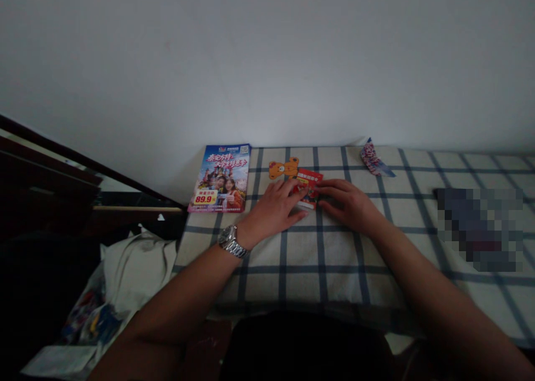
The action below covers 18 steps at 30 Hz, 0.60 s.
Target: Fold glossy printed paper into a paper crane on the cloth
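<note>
A small red printed leaflet [310, 194] with yellow and white lettering lies on the checked cloth. My left hand [276, 204] comes in from the left with its fingers stretched over the leaflet's left side and the thumb apart below. At the leaflet's right edge, my right hand [346, 201] touches with its fingertips, its thumb spread away from the fingers. Both hands look open and rest low on the cloth. Just behind the left fingers is a flat brown bear cutout [283, 168]. A metal wristwatch [232, 242] circles my left wrist.
A blue and pink flyer [222, 177] lies at the left by the wall [267, 63]. Crumpled printed paper [373, 159] sits at the back right. Farther right is a blurred-out dark object [478, 230]. White bags [137, 264] stand below the left edge of the checked cloth [338, 258].
</note>
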### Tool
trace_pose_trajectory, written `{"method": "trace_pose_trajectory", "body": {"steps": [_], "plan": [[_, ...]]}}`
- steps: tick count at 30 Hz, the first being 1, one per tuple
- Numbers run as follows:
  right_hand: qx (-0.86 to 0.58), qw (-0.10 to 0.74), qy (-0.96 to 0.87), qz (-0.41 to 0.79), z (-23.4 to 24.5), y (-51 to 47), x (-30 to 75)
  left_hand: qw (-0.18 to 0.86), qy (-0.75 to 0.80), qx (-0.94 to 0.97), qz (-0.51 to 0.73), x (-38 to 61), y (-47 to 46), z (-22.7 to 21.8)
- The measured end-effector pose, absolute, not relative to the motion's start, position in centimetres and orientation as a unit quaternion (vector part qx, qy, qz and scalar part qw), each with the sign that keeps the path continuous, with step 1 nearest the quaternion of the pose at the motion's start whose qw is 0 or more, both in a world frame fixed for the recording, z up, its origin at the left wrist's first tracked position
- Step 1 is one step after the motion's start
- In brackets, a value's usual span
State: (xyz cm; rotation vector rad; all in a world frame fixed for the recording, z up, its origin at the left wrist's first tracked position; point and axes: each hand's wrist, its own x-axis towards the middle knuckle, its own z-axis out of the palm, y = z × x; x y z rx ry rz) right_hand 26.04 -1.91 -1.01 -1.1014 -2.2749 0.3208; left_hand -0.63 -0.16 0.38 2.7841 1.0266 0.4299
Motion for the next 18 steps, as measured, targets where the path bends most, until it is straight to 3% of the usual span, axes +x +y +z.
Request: {"method": "trace_pose_trajectory", "body": {"steps": [18], "plan": [[-0.411, 0.291, -0.854, 0.132, -1.64, -1.71, 26.01, 0.131, 0.315, 0.912, 0.229, 0.09, 0.27, -0.62]]}}
